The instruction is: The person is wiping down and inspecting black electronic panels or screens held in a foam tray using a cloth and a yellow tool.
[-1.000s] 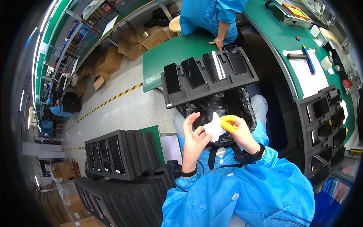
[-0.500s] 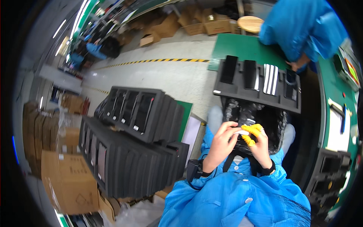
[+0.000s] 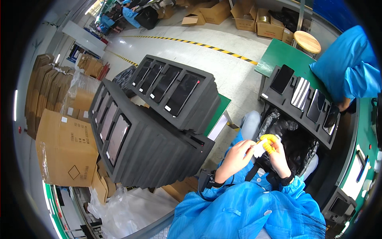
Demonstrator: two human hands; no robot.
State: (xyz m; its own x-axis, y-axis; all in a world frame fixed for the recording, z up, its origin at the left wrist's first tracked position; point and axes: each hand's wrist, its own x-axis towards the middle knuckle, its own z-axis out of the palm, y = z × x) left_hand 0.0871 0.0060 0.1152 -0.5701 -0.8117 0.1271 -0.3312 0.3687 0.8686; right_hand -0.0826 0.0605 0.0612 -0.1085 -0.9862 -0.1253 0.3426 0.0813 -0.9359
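Near the middle of the frame, right of centre, I am holding a small, thin white piece [image 3: 259, 151] of soft-looking material in front of my body. It is lying between my two hands, below the curled yellow ribbed finger covers [image 3: 271, 138] on my right hand [image 3: 279, 159]. That hand is pinching the piece from the right with bent fingers. My left hand [image 3: 238, 155] is reaching in from the left, fingers bent and drawn together, the tips meeting the piece's left edge; I cannot tell whether they are gripping it or only touching it.

Just behind my right hand, a glossy black plastic bag [image 3: 292, 149] is gaping open between my knees. Beyond it, toward the upper right, a dark grey foam tray [image 3: 273, 96] is carrying four flat, slim phones in a row. At centre left, well apart from my hands, stacked black foam trays [image 3: 155, 167] are standing on edge. At the upper right, another person in a loose blue garment [image 3: 348, 67] is leaning beside the tray.
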